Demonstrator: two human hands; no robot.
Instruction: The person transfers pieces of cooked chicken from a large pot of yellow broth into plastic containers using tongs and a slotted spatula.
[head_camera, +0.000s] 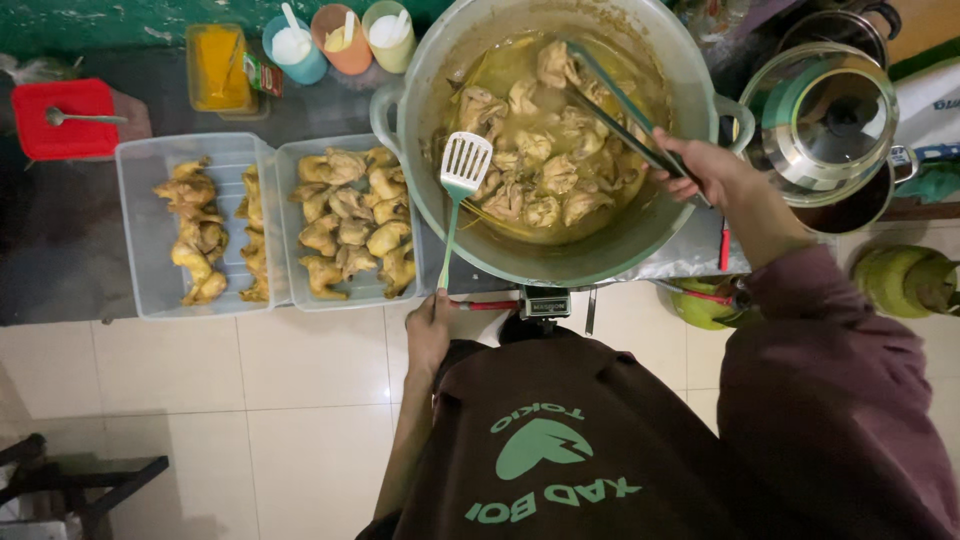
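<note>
A big metal pot (690, 80) holds chicken pieces (545, 170) in yellow broth. My right hand (700, 170) grips dark tongs (620, 105) that reach into the pot from its right rim. My left hand (430, 330) holds the handle of a light green slotted spatula (463, 170), whose blade rests over the pot's left edge. To the left, two clear plastic trays (140, 230) hold cooked yellow chicken pieces (350, 225) laid in rows.
A glass lid (825, 120) sits on another pot at right. Behind the trays stand a red box with a spoon (65, 118), a yellow tub (217, 68) and three small cups with spoons (340, 38). Green gas cylinders (905, 280) stand on the tiled floor.
</note>
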